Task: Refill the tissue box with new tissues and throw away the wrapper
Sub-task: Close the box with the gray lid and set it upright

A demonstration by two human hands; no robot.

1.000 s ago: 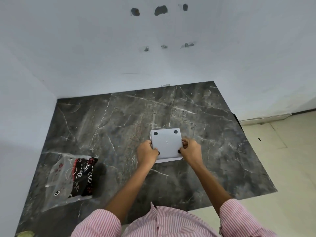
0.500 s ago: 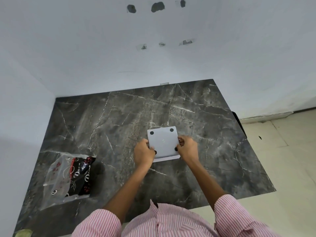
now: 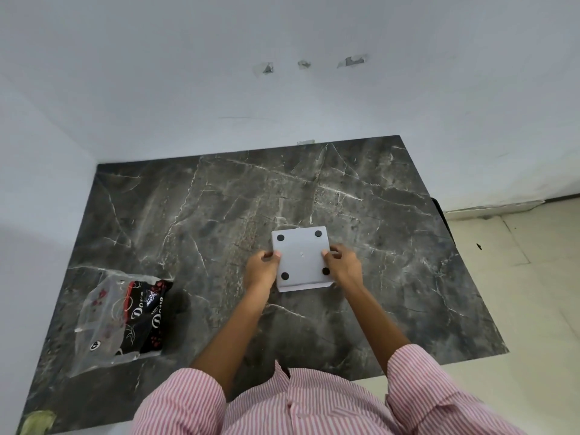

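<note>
A square white tissue box (image 3: 302, 257) lies upside down on the dark marble table (image 3: 219, 215), its flat base with several black round feet facing up. My left hand (image 3: 262, 268) grips its left edge and my right hand (image 3: 342, 265) grips its right edge, thumbs on the base. A clear plastic wrapper with a black and red printed part (image 3: 122, 318) lies flat at the table's front left, apart from both hands. No tissues are visible.
White walls close the table's back and left sides. The table's right edge drops to a pale tiled floor (image 3: 533, 293). A greenish scrap (image 3: 37, 420) sits at the front left corner.
Both hands have slid a little farther up the box's sides, and the near pair of black feet now shows. The box stays in the same spot. The wrapper has not moved.
</note>
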